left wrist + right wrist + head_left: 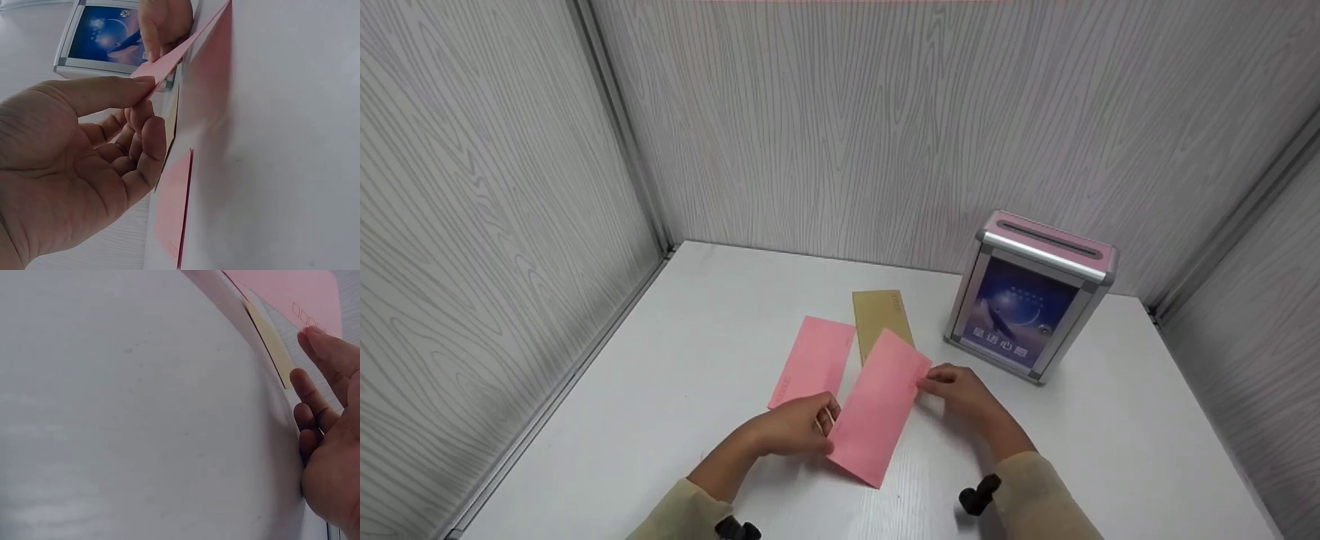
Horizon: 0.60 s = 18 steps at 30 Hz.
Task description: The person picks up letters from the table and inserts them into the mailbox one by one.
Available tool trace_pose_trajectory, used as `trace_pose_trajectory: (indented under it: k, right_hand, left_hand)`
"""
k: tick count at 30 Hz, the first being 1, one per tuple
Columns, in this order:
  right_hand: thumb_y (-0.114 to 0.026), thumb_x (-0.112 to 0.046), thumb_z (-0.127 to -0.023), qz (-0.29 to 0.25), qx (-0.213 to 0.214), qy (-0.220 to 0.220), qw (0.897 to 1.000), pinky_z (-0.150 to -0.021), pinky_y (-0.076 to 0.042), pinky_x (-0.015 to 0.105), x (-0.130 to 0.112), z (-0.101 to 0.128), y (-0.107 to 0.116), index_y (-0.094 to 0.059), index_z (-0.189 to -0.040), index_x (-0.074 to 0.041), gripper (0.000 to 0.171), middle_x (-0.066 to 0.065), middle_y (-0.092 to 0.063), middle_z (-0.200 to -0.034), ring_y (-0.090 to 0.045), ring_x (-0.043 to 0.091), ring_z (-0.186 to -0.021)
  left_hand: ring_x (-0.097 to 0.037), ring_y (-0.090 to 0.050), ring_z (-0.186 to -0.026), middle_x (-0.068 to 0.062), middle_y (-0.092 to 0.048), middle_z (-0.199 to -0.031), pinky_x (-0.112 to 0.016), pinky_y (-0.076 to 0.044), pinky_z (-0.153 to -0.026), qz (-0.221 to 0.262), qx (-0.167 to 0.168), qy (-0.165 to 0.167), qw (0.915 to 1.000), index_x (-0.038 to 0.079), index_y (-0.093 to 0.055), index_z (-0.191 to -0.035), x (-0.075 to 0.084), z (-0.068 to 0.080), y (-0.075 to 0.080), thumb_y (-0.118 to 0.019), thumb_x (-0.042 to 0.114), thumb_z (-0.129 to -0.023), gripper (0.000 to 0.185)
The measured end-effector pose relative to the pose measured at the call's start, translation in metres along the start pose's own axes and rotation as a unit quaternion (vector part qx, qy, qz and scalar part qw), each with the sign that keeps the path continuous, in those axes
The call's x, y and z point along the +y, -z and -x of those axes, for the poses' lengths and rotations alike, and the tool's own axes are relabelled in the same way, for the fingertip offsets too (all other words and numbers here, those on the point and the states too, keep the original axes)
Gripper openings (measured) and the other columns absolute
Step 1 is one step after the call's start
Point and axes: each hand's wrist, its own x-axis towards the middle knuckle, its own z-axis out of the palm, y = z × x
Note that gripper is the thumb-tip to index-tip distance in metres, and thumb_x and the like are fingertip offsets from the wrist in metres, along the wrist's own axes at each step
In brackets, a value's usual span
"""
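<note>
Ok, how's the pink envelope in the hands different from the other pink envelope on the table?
The held pink envelope is lifted off the table, pinched by the left hand and right hand; the second pink envelope lies flat, untouched. The held one leans right and overlaps the tan envelope; the flat one lies beside it. Both are the same pink and a similar long shape.

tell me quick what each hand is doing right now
Left hand: pinches the near end of the pink envelope.
Right hand: pinches the same envelope's far corner.
</note>
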Motion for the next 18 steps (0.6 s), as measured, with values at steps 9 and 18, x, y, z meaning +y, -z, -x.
trace_pose_trajectory:
  k: [9,18]
  right_hand:
    - [-0.075,-0.022,-0.104,-0.188,0.024,-0.047,0.981,-0.103,-0.052,0.038,-0.035,0.009,0.006,-0.068,-0.111,-0.01,0.016,-0.007,-0.07,-0.105,-0.064,0.017,-0.11]
    - [-0.07,-0.017,-0.107,-0.238,0.078,-0.004,0.968,-0.1,-0.056,0.032,-0.085,0.016,0.028,-0.064,-0.115,-0.009,0.012,-0.005,-0.071,-0.101,-0.068,0.012,-0.101]
  left_hand:
    - [-0.017,-0.066,-0.098,-0.002,-0.067,-0.113,-0.032,-0.052,-0.081,0.021,0.003,-0.032,0.9993,0.014,-0.061,-0.116,0.012,-0.008,0.009,-0.07,0.012,-0.1,0.018]
    - [-0.028,-0.069,-0.096,-0.003,-0.068,-0.104,-0.037,-0.058,-0.079,0.045,0.017,-0.05,0.9976,0.014,-0.061,-0.114,0.028,-0.023,0.018,-0.066,0.018,-0.106,0.01]
